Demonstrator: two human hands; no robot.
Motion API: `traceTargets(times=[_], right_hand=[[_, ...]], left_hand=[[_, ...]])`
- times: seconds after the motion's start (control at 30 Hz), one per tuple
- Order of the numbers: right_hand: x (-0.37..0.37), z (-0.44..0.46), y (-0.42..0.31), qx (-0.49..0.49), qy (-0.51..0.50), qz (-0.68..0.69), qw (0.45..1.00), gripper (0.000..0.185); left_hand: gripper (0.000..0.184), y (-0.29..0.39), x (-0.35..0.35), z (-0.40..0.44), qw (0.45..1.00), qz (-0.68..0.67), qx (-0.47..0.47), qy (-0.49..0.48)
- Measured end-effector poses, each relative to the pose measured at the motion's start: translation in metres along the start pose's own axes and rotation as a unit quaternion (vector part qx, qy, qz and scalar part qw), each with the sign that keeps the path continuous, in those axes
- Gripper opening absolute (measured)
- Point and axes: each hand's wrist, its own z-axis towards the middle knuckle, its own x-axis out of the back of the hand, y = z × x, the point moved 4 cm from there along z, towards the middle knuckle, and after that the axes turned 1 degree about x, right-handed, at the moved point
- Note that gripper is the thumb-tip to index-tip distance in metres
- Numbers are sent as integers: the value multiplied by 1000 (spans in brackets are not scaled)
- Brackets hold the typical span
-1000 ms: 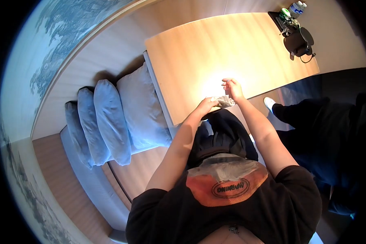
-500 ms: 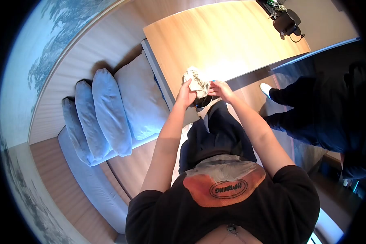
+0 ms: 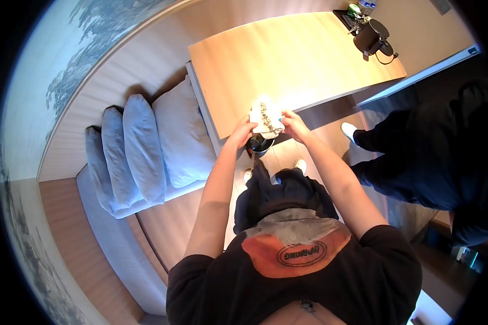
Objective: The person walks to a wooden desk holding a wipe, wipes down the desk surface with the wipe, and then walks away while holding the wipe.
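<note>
A white sheet, tissue or thin cloth (image 3: 259,123), is spread between my two hands, with small dark bits scattered along its middle. My left hand (image 3: 242,132) pinches its left edge. On the opposite side, the fingers of my right hand (image 3: 295,127) grip the right edge; a blue spot shows near the fingertips. Just below the sheet, a dark round bin (image 3: 264,146) stands on the floor, and the sheet partly covers its opening. The table's near corner lies right behind my hands. Glare washes out the sheet's upper part.
A wooden table (image 3: 238,70) reaches away ahead, carrying a dark kettle (image 3: 370,39) and bottles (image 3: 366,6) at its far right. Grey cushions (image 3: 142,141) lean on the bench at left. To the right stands another person in dark trousers (image 3: 385,132).
The sheet was bunched and tilted; now it is opened out flatter between both hands. More of the bin shows beneath. The whole view has shifted slightly.
</note>
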Motion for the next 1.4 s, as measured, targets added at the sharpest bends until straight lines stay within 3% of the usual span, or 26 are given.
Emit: traceTargets(times=[0.03, 0.13, 0.27, 0.4, 0.57, 0.7, 0.83, 0.87, 0.93, 1.0, 1.03, 1.07, 1.13, 1.17, 1.3, 1.4], right_hand=[[7, -6, -6, 13, 14, 3, 1000, 33], [28, -17, -17, 43, 32, 30, 998, 34], [58, -27, -31, 52, 39, 18, 998, 33], [83, -39, -49, 76, 44, -22, 996, 34], [113, -48, -62, 100, 37, -96, 990, 35], [131, -41, -62, 92, -11, -96, 991, 32], [152, -29, -71, 118, 49, -36, 991, 30], [162, -25, -75, 144, 95, -94, 980, 36], [176, -17, -83, 147, 147, -61, 976, 44], [181, -7, -85, 38, 67, -4, 997, 60], [176, 8, -76, -18, -218, 183, 958, 61], [178, 13, -76, -68, -478, 346, 805, 63], [155, -8, -99, -87, -282, 225, 929, 60], [148, -17, -108, -97, -173, 159, 967, 59], [154, -4, -130, -54, -130, 150, 979, 58], [163, 17, -143, -75, -105, 119, 985, 48]], left_hand=[[30, -13, 8, 11, 997, 34, 25, 64], [24, -24, -16, 19, 992, 18, 73, 105], [18, -61, -36, 46, 987, -97, 114, 52], [16, -63, -73, 61, 992, -119, 23, 45], [40, -46, -136, 63, 964, -242, -90, 69], [55, -38, -161, 65, 936, -320, -150, -9], [60, -24, -170, 63, 943, -303, -129, -38], [62, -18, -170, 63, 946, -299, -117, -51], [64, -9, -173, 64, 947, -297, -88, -78], [66, 0, -176, 69, 946, -302, -53, -104], [63, 3, -175, 74, 946, -301, -46, -114], [64, 6, -173, 81, 950, -289, -51, -106], [65, 12, -176, 94, 957, -268, -58, -95], [59, 11, -172, 104, 945, -295, -31, -140], [47, 10, -149, 146, 954, -275, 57, -108], [46, 37, -159, 160, 987, -102, -16, -120]])
